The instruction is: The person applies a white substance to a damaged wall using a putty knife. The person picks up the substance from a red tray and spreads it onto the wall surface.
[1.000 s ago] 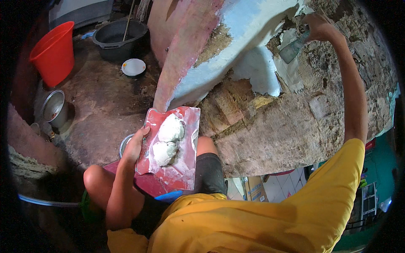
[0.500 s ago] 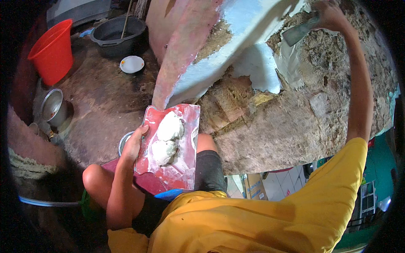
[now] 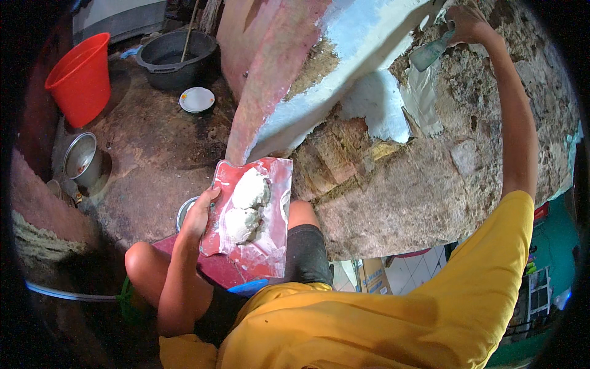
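Observation:
My left hand [image 3: 200,212] grips the left edge of a red board [image 3: 270,258] held over my lap, with two heaps of white paste [image 3: 249,190] on it. At the top right my right hand [image 3: 468,27] is closed on a putty knife [image 3: 429,54], its blade against the rough, crumbling wall [image 3: 442,190]. Below the blade is a smear of fresh white paste [image 3: 421,101]. Around it, peeling white and pale blue coating [image 3: 381,104] borders bare, mottled patches.
A red bucket [image 3: 78,83], a black basin [image 3: 175,69] with a stick, a white plate [image 3: 196,99] and a metal pot [image 3: 86,157] stand at the left. A pink wall [image 3: 264,92] rises centre top. Cardboard [image 3: 373,277] lies on tiles beyond the wall's lower edge.
The putty knife has moved higher on the wall since a second ago, its blade farther above the fresh smear. The board and my left hand have stayed much the same.

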Available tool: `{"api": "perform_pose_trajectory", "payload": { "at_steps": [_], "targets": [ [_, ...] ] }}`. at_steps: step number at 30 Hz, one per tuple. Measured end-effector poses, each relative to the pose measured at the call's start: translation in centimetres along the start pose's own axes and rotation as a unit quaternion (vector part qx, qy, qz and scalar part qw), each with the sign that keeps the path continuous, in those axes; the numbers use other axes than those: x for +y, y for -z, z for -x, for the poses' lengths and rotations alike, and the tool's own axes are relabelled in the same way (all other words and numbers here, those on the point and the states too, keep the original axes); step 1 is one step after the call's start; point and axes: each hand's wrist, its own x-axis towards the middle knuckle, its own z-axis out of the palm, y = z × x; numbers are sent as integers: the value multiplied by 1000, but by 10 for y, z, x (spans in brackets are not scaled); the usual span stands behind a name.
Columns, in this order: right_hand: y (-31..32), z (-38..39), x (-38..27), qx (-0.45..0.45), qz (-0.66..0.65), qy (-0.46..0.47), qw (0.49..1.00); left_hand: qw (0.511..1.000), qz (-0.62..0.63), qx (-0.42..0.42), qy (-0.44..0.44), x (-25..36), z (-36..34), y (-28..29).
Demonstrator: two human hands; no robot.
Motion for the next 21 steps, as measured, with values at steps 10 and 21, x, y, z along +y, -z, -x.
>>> {"api": "perform_pose_trajectory", "payload": {
  "at_steps": [10,21],
  "targets": [
    [86,1,-6,-100,54,-29,993,1000,-4,4,-15,2,3,-2],
    [15,7,-28,-16,-6,49,999,1000,2,-17,5,-2,-4,0]
  ]
}}
